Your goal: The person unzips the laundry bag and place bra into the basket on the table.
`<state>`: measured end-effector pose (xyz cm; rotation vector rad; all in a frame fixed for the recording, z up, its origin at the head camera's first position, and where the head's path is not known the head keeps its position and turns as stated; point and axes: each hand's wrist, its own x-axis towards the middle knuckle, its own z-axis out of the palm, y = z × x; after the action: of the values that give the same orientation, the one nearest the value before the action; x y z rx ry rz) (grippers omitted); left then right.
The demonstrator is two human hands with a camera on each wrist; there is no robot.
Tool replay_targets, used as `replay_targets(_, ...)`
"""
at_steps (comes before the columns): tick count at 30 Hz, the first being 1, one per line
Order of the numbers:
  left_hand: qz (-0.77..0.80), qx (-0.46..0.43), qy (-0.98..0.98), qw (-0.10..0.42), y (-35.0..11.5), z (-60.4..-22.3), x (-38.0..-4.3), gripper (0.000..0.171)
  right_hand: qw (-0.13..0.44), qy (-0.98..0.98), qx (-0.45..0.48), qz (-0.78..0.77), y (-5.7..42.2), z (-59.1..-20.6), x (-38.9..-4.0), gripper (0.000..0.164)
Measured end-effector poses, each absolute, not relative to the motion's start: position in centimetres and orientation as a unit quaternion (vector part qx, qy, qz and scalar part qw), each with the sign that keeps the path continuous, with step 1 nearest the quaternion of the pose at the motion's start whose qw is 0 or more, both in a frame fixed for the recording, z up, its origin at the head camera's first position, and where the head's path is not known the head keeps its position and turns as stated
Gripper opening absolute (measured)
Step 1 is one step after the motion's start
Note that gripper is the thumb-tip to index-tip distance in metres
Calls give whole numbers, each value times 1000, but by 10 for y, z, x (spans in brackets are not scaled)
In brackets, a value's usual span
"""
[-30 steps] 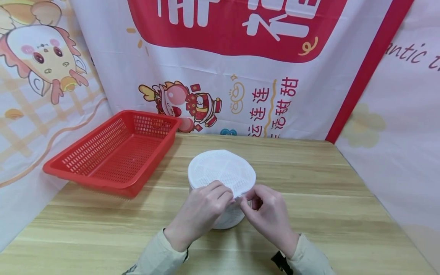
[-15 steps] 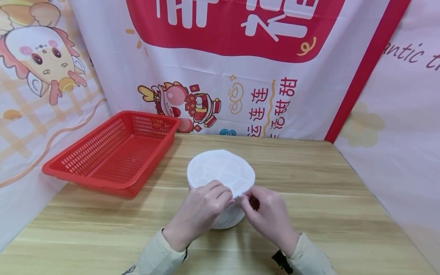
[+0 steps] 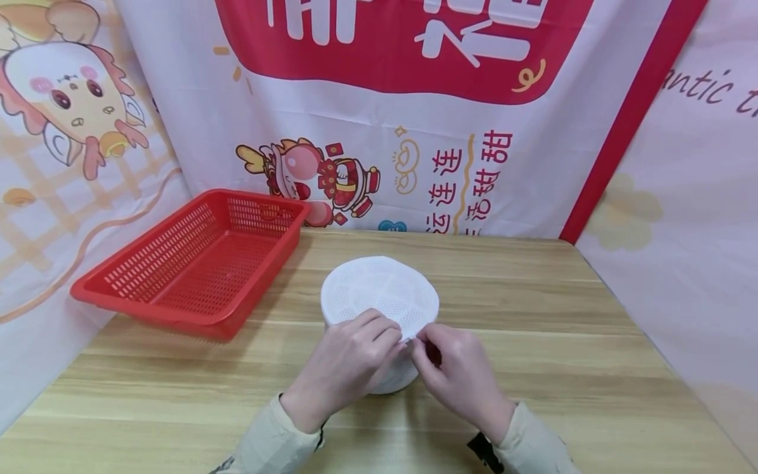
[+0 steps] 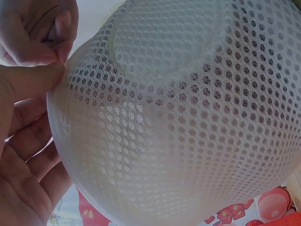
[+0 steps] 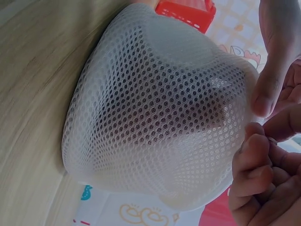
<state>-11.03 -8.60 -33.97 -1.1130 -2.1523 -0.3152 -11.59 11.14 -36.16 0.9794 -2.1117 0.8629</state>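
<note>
A white mesh laundry bag [image 3: 379, 289], round and drum-shaped, stands upright on the table. My left hand [image 3: 355, 359] grips the near part of its top rim, thumb [image 4: 42, 77] outside and the other fingers over the top. Just to the right, my right hand [image 3: 462, 372] pinches at the same rim with thumb and forefinger. Both sets of fingertips nearly meet there. In the right wrist view, the right fingers [image 5: 256, 160] are curled at the bag's edge beside the left thumb [image 5: 265, 96]. What lies between the right fingertips is mostly hidden.
A red slotted plastic basket [image 3: 219, 270] stands at the back left of the wood-grain table [image 3: 521, 309]. Printed cloth hangings [image 3: 379, 118] rise along the back and both sides.
My left hand keeps its grip on the rim. The right fingertips have shifted slightly, and a small white bit that showed beside them half a second ago is now covered. The bag stays put.
</note>
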Motion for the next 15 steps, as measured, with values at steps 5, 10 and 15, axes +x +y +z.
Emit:
replay_targets(5, -120, -432, -823, 348, -85, -340, -110, 13, 321, -796, 389, 335, 110, -360, -113, 16)
replay_targets(10, -118, -439, -817, 354, -84, -341, -110, 16, 313, -796, 397, 334, 110, -361, -112, 17)
replay_targets(15, -122, -440, -820, 345, -83, -341, -110, 11, 322, -800, 399, 310, 110, -364, -114, 20)
